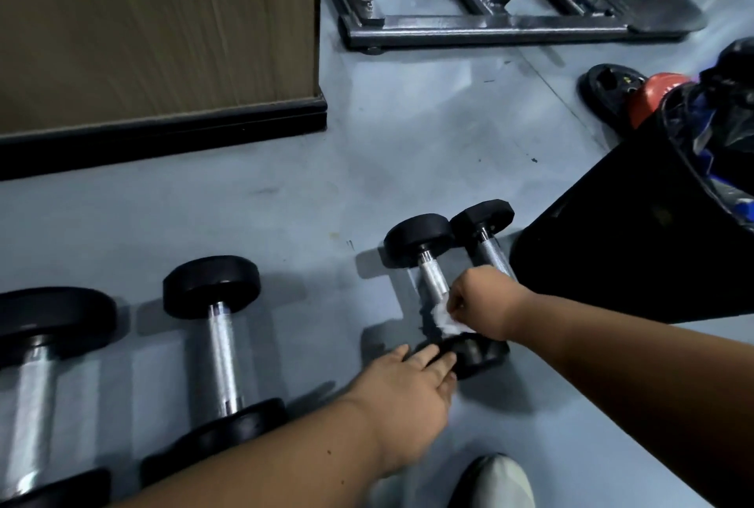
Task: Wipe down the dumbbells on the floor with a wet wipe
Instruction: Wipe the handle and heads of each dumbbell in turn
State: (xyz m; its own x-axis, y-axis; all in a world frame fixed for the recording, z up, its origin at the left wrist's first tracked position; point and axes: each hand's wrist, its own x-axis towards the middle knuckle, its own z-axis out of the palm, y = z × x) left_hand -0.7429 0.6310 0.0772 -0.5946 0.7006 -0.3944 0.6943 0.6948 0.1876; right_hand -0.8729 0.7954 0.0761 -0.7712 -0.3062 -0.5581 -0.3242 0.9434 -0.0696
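low and right of the frame's centre, the right hand [485,303] is bunched around a crumpled white wet wipe [449,322], fingers curled tight on it, pressing it to the near end of the chrome handle of a small dumbbell [428,275]. that dumbbell lies on the grey floor [285,201], its far black head pointing toward the top of the frame and its near head just under the wipe. the left hand [408,389] comes in from the bottom left, fingers straight and spread a little, their tips resting against the near black head; it grips nothing.

touching side to side with this dumbbell, on its right, lies a second small dumbbell [487,230] with an angular black head; its near end is hidden behind the right wrist. at lower left, well apart from the pair, a mid-sized dumbbell [218,328] lies roughly parallel, and a bigger dumbbell [36,377] sits at the left edge, partly cut off.

a black bin [636,246] lined with a dark bag fills the right side, just beside the second small dumbbell. behind it, at upper right, a black weight plate [608,87] lies flat with something red next to it. a dark steel rack frame [489,25] crosses the top of the picture, and a brown panel [155,25] with a black base strip takes the upper left. a pale shoe [495,483] shows at the bottom edge.
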